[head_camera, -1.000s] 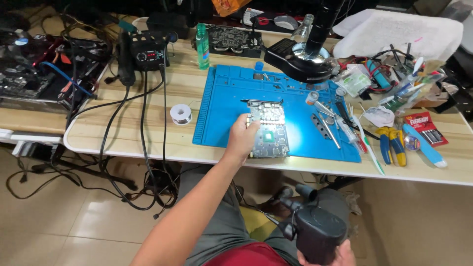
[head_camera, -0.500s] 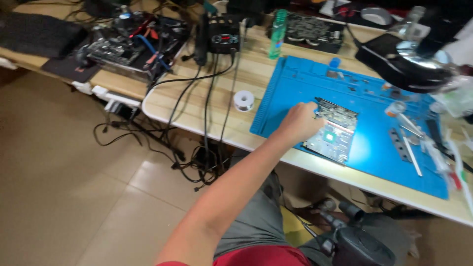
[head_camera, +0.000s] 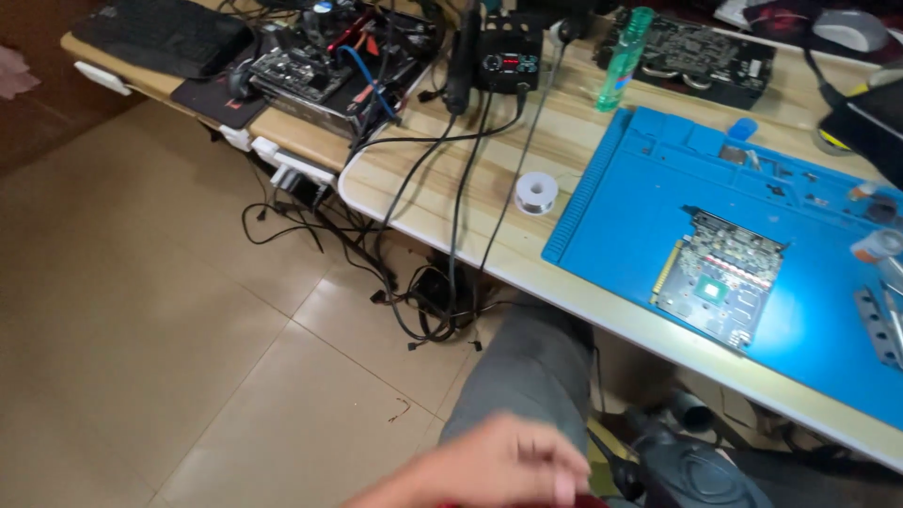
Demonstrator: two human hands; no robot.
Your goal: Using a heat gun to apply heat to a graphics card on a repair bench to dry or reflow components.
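Wooden table (head_camera: 564, 141) bears blue mat (head_camera: 649, 207) — solder spool (head_camera: 536, 193), green bottle (head_camera: 625, 45).

- The green rectangular circuit board (head_camera: 720, 279) lies on the blue silicone work mat (head_camera: 621, 216), which covers the right part of the pale wooden counter (head_camera: 451, 188).
- The small silver solder spool (head_camera: 536, 193) sits on the counter just left of the mat.
- The black soldering station box (head_camera: 508, 58) stands behind the spool, its cables running over the counter's front edge to the tiled floor (head_camera: 141, 329).
- The tall green plastic bottle (head_camera: 623, 58) stands right of the station, behind the mat.
- The left hand (head_camera: 489, 470) is low in front of the counter, well apart from the board.
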